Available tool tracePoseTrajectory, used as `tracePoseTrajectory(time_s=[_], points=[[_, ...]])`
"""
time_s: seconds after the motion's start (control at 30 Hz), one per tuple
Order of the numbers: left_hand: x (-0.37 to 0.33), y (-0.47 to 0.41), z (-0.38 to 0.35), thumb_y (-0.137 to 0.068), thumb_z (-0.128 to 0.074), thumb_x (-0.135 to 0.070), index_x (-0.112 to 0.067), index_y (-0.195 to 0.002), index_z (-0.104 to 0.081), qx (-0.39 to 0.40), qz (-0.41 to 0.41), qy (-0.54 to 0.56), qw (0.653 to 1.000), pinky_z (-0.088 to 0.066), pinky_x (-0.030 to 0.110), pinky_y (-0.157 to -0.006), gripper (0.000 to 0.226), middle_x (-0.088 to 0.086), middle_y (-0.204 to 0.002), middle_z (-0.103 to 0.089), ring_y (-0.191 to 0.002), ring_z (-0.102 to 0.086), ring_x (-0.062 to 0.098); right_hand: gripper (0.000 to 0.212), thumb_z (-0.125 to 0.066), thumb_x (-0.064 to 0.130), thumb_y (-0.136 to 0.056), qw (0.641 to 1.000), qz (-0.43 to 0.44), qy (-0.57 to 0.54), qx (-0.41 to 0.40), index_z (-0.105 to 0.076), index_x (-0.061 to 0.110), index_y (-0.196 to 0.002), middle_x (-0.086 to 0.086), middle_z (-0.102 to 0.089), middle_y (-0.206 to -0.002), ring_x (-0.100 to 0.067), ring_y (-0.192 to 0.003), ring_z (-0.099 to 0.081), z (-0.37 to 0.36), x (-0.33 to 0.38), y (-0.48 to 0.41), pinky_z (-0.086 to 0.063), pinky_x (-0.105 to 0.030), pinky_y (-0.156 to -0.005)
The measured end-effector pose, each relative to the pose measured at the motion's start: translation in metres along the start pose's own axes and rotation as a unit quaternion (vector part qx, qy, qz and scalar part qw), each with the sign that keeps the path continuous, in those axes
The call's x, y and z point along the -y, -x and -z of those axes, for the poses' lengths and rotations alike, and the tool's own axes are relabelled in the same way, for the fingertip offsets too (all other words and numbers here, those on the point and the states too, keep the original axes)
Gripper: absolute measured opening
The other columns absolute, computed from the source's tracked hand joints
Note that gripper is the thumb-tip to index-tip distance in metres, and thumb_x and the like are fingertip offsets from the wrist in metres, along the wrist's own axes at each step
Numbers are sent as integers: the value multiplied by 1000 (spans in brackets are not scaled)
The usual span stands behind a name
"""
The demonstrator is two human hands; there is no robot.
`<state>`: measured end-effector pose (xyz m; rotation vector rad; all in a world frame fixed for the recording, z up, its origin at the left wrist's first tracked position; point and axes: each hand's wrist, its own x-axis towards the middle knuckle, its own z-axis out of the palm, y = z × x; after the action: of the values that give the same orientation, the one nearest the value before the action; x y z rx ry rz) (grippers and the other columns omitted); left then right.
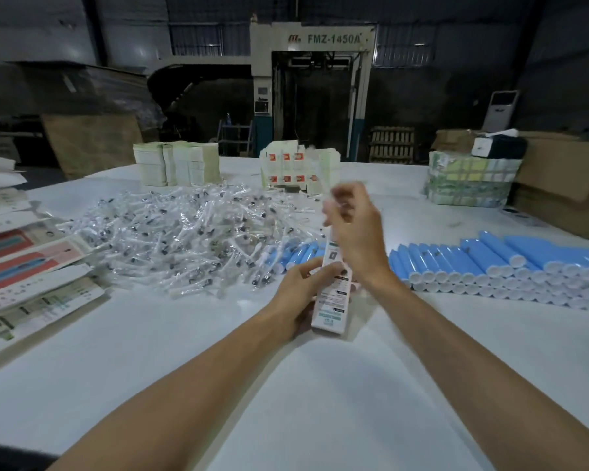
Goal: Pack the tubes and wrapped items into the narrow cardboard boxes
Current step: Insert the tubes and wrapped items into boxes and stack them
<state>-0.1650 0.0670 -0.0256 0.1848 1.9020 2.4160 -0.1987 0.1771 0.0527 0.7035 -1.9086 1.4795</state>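
A: Head view: where is the narrow box (334, 300)?
B: Upright, middle of the desk (286, 385), near blue tubes (456, 263). Left hand (300, 294) grips it. Right hand (354, 232) pinches a blurry wrapped item (322, 185) over its top.

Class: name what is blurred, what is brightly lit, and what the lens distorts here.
Head view: right hand and its wrapped item smear with motion; left hand and box look sharper; white table bright, hall behind dim; wide lens stretches the forearms.
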Motion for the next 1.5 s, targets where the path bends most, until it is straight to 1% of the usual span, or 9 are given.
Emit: tracePoseTrajectory(time_s=[0.2, 0.37, 0.47, 0.57, 0.8, 1.1, 1.27, 1.4, 1.5], points=[[-1, -6, 1, -94, -83, -30, -29, -120, -80, 3, 12, 6, 1000, -56, 67, -103, 26, 19, -120, -79, -112, -77, 40, 7, -64, 21, -103, 985, -113, -49, -120, -71, 19, -103, 2, -69, -85, -8, -72, -62, 76, -38, -8, -53, -27, -73], [-2, -3, -3, -84, -87, -37, -32, -124, -78, 6, -7, -11, 1000, -63, 58, -95, 41, 17, -121, -79, -113, -76, 41, 15, -67, 9, -99, 984, -105, -59, -128, -75, 18, -108, -1, -75, -99, -5, -81, -70, 100, -29, -21, -56, -21, -79], [-1, -3, -4, -88, -86, -36, -32, -127, -77, 19, -19, -22, 999, -64, 54, -94, 40, 17, -120, -79, -114, -76, 38, 30, -75, 10, -91, 981, -115, -104, -119, -62, 15, -118, -4, -78, -95, -10, -83, -73, 106, -19, -27, -59, -23, -79], [-2, 0, -5, -93, -84, -35, -36, -124, -78, 25, -22, -31, 999, -66, 44, -84, 32, 13, -119, -80, -111, -78, 31, 31, -79, 8, -88, 985, -111, -95, -92, -60, 10, -112, -9, -78, -94, -15, -85, -73, 105, -5, -30, -58, -25, -77], [-5, 2, -6, -90, -86, -36, -33, -135, -72, 45, -31, -49, 997, -61, 43, -91, 47, 9, -122, -80, -115, -76, 28, 16, -78, 7, -90, 989, -92, 22, 110, -73, 11, -105, -5, -77, -100, -14, -89, -75, 101, 11, -30, -61, -24, -81], [-1, 0, -7, -87, -88, -36, -29, -135, -72, 43, -36, -32, 998, -60, 56, -101, 51, 13, -123, -79, -117, -75, 33, 6, -79, 22, -92, 984, -82, 100, 124, -77, 19, -88, 8, -77, -85, -1, -79, -67, 84, -4, -18, -51, -23, -72], [0, -1, -5, -93, -84, -29, -25, -133, -73, 22, -29, -7, 999, -61, 58, -100, 42, 17, -122, -79, -119, -73, 42, 16, -69, 26, -100, 991, -67, 100, 49, -75, 17, -111, 8, -73, -112, -10, -107, -64, 85, -6, -4, -49, -28, -95], [0, -2, -4, -93, -83, -27, -20, -133, -73, 34, -37, 17, 999, -58, 60, -104, 42, 22, -124, -77, -120, -71, 47, 37, -70, 39, -100, 988, -128, 6, 91, -58, 29, -134, 5, -68, -122, -9, -110, -66, 85, -16, 21, -52, -22, -88], [1, 0, -8, -88, -86, -29, -21, -135, -71, 55, -40, 20, 997, -60, 57, -101, 50, 24, -125, -76, -117, -73, 43, 49, -74, 29, -98, 983, -125, -60, 119, -51, 33, -141, 5, -70, -120, -13, -103, -73, 75, -28, 41, -59, -25, -81]])
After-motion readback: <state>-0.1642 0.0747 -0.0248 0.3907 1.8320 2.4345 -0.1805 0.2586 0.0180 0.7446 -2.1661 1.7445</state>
